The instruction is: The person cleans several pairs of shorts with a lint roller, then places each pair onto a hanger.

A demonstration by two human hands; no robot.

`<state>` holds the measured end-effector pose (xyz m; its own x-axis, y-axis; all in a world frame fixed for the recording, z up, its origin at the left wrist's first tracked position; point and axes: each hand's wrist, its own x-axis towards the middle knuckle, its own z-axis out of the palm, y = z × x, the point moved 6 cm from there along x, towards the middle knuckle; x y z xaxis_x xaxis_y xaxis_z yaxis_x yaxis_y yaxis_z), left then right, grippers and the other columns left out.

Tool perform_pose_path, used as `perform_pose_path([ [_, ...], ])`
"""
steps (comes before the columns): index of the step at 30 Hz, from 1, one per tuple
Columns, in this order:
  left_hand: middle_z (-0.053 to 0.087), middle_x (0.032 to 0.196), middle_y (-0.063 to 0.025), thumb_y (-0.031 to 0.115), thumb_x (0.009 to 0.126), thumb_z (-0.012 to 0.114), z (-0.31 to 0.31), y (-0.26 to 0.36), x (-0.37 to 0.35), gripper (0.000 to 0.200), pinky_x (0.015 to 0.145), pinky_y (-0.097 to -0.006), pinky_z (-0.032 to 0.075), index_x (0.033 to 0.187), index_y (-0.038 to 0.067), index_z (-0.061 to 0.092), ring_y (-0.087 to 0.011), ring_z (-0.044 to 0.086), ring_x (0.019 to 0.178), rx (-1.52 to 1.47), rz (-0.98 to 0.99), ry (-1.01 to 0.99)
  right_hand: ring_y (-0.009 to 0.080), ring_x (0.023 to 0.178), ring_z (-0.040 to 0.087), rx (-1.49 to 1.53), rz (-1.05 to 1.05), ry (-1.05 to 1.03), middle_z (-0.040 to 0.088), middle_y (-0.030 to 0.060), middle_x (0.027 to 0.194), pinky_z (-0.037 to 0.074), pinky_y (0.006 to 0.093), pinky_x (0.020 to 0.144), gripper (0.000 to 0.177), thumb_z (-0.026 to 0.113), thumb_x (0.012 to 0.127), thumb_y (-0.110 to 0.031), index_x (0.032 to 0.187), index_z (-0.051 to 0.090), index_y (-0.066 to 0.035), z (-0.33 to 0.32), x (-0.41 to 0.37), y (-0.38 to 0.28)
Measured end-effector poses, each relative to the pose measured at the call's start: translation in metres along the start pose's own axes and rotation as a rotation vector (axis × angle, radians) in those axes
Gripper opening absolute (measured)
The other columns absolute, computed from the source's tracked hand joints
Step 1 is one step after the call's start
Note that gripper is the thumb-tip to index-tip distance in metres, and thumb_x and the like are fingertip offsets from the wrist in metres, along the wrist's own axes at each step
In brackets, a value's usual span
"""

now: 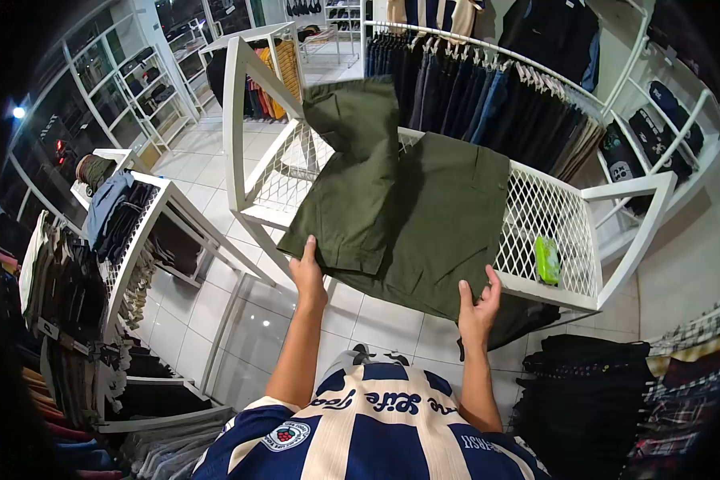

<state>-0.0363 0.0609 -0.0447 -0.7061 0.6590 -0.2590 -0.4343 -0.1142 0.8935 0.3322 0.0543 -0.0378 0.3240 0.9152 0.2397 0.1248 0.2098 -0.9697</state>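
Observation:
Olive green trousers (448, 216) lie spread over a white metal mesh rack, one part folded over on the left and their lower edge hanging past the rack's front. My left hand (306, 276) is closed at the lower left edge of the cloth, thumb on top, other fingers partly hidden. At the lower right edge, my right hand (478, 308) touches the cloth with thumb and fingers apart. A bright green packet (546, 260) rests on the mesh to the right of the trousers.
The white rack (616, 192) has raised frames at both ends. Hanging trousers (456, 88) line the far rail. Folded clothes (112, 208) sit on a stand at left. Dark clothes (584, 392) are stacked at lower right. White floor tiles (384, 324) show below.

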Motion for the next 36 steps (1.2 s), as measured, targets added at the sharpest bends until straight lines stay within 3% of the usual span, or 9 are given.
perform_pose_path([
  [7, 0.070, 0.112, -0.0094, 0.020, 0.093, 0.074, -0.001, 0.005, -0.009, 0.043, 0.078, -0.0333, 0.059, 0.127, -0.002, 0.059, -0.0171, 0.070, 0.093, 0.071, -0.129, -0.219, 0.0122, 0.096, 0.062, 0.005, 0.028, 0.072, 0.066, 0.0096, 0.104, 0.050, 0.0248, 0.083, 0.056, 0.069, 0.095, -0.001, 0.146, 0.046, -0.001, -0.016, 0.012, -0.018],
  [11, 0.069, 0.106, -0.0086, 0.019, 0.087, 0.078, -0.004, 0.019, -0.026, 0.034, 0.077, -0.0315, 0.057, 0.114, 0.000, 0.065, -0.0172, 0.068, 0.089, 0.095, -0.079, -0.212, 0.0116, 0.099, 0.064, 0.023, 0.067, 0.142, 0.070, 0.0099, 0.107, 0.049, 0.0239, 0.088, 0.051, 0.067, 0.096, 0.001, 0.144, 0.047, -0.001, -0.036, 0.019, -0.028],
  [17, 0.067, 0.090, 0.0012, 0.021, 0.091, 0.075, -0.042, 0.020, -0.039, 0.028, 0.063, -0.0240, 0.048, 0.113, 0.007, 0.066, -0.0075, 0.060, 0.075, 0.181, -0.094, -0.109, 0.0073, 0.081, 0.063, -0.062, 0.075, 0.092, 0.069, 0.0057, 0.095, 0.049, 0.0215, 0.069, 0.049, 0.069, 0.095, -0.002, 0.140, 0.050, 0.000, -0.050, 0.016, -0.028],
  [19, 0.064, 0.084, 0.0036, 0.016, 0.095, 0.073, -0.051, 0.017, -0.030, 0.028, 0.062, -0.0206, 0.042, 0.119, 0.006, 0.065, -0.0035, 0.055, 0.072, 0.226, -0.055, -0.105, 0.0044, 0.071, 0.057, -0.377, 0.055, 0.099, 0.065, 0.0029, 0.087, 0.045, 0.0215, 0.062, 0.045, 0.070, 0.095, -0.005, 0.137, 0.055, -0.001, -0.053, 0.012, -0.045],
  [21, 0.064, 0.082, 0.0026, 0.008, 0.097, 0.069, -0.045, 0.028, -0.023, 0.032, 0.063, -0.0190, 0.039, 0.127, 0.005, 0.062, -0.0018, 0.053, 0.071, 0.329, 0.276, -0.145, 0.0041, 0.068, 0.055, -0.379, 0.036, 0.110, 0.063, 0.0020, 0.085, 0.043, 0.0223, 0.060, 0.042, 0.071, 0.095, -0.007, 0.134, 0.058, -0.001, -0.055, 0.014, -0.043],
  [25, 0.067, 0.087, -0.0040, 0.003, 0.098, 0.065, 0.005, 0.050, -0.010, 0.035, 0.068, -0.0227, 0.043, 0.132, 0.002, 0.059, -0.0065, 0.056, 0.078, 0.328, 0.430, -0.173, 0.0087, 0.061, 0.055, -0.407, -0.078, 0.154, 0.061, 0.0037, 0.076, 0.045, 0.0261, 0.059, 0.035, 0.075, 0.094, -0.013, 0.126, 0.066, -0.002, -0.050, 0.035, -0.047],
  [27, 0.060, 0.078, 0.0009, 0.005, 0.097, 0.067, 0.031, 0.054, 0.004, 0.036, 0.069, -0.0221, 0.044, 0.133, 0.001, 0.061, -0.0066, 0.052, 0.073, 0.436, 0.461, -0.251, 0.0098, 0.060, 0.055, -0.380, -0.091, 0.201, 0.062, 0.0044, 0.077, 0.046, 0.0272, 0.058, 0.031, 0.076, 0.093, -0.014, 0.121, 0.069, -0.003, -0.049, 0.050, -0.042],
  [32, 0.071, 0.087, -0.0093, 0.004, 0.096, 0.064, 0.031, 0.052, 0.001, 0.033, 0.064, -0.0280, 0.049, 0.129, 0.003, 0.063, -0.0121, 0.060, 0.073, 0.653, 0.512, -0.246, 0.0110, 0.056, 0.053, -0.479, -0.013, 0.214, 0.062, 0.0032, 0.074, 0.045, 0.0289, 0.055, 0.026, 0.076, 0.091, -0.012, 0.115, 0.071, -0.005, -0.061, 0.057, -0.030],
  [36, 0.068, 0.100, -0.0086, 0.004, 0.098, 0.064, 0.027, 0.037, -0.008, 0.035, 0.059, -0.0213, 0.045, 0.132, 0.002, 0.060, -0.0078, 0.059, 0.072, 0.538, 0.468, -0.318, 0.0109, 0.055, 0.055, -0.424, 0.051, 0.276, 0.063, 0.0028, 0.073, 0.045, 0.0286, 0.055, 0.024, 0.076, 0.090, -0.010, 0.113, 0.072, -0.005, -0.075, 0.047, -0.020],
])
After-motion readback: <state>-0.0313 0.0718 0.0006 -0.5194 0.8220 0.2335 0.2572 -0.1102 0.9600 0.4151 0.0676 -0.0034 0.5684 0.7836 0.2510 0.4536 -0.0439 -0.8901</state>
